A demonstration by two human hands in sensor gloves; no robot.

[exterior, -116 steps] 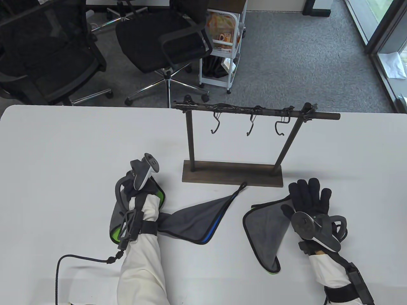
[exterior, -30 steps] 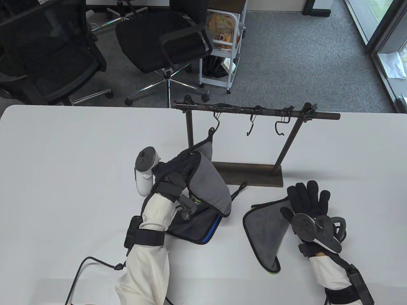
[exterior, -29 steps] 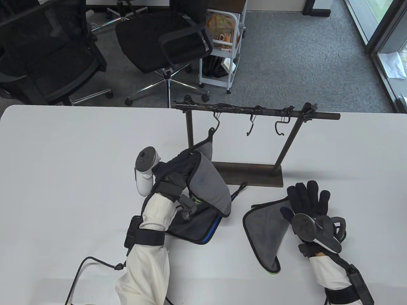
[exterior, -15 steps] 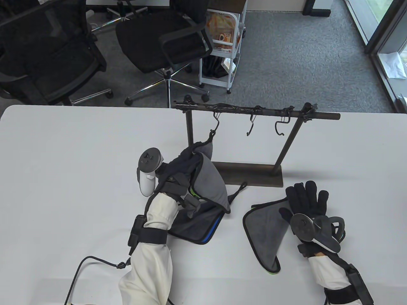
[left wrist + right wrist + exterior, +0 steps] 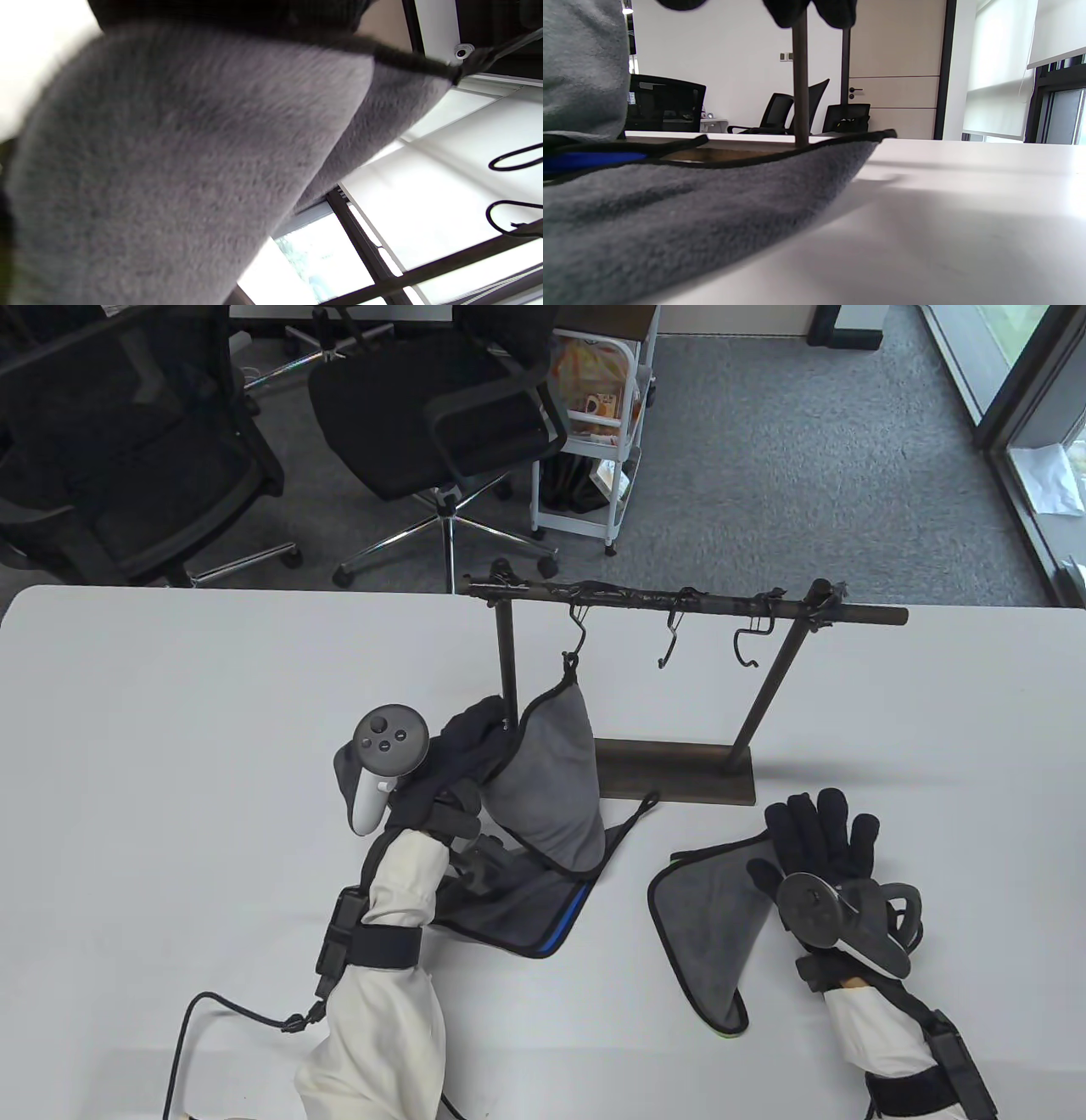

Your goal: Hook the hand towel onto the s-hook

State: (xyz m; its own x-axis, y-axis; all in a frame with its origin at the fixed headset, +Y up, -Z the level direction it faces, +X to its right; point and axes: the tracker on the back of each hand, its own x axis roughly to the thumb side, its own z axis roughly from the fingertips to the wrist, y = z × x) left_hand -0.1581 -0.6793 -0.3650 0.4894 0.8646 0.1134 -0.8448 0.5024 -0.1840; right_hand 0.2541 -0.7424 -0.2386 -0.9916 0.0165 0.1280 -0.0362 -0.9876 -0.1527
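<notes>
Grey microfibre hand towel [image 5: 551, 780] now hanging straighter from leftmost black metal s-hook [image 5: 573, 640], left hand [image 5: 450, 780] drawing back, fingers' grip unclear, right hand [image 5: 819, 848] lying flat, fingers spread on second grey towel [image 5: 708, 912], white surface [image 5: 212, 712] lying bare leftward.

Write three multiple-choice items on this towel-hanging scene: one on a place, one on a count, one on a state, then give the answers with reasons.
1. Which S-hook carries the hanging grey towel?
A. the leftmost S-hook
B. the middle one
C. the rightmost one

2. How many S-hooks hang on the rack's bar?
A. two
B. three
C. five

3. What is the right hand doing?
A. lifting a towel off the table
B. gripping the rack's post
C. resting flat, fingers spread, on the edge of the green-trimmed towel

Answers: 1 A, the towel's loop sits on the left hook in the table view. 2 B, three hooks show along the bar. 3 C, the palm lies down on the towel, which is flat on the table.
</notes>
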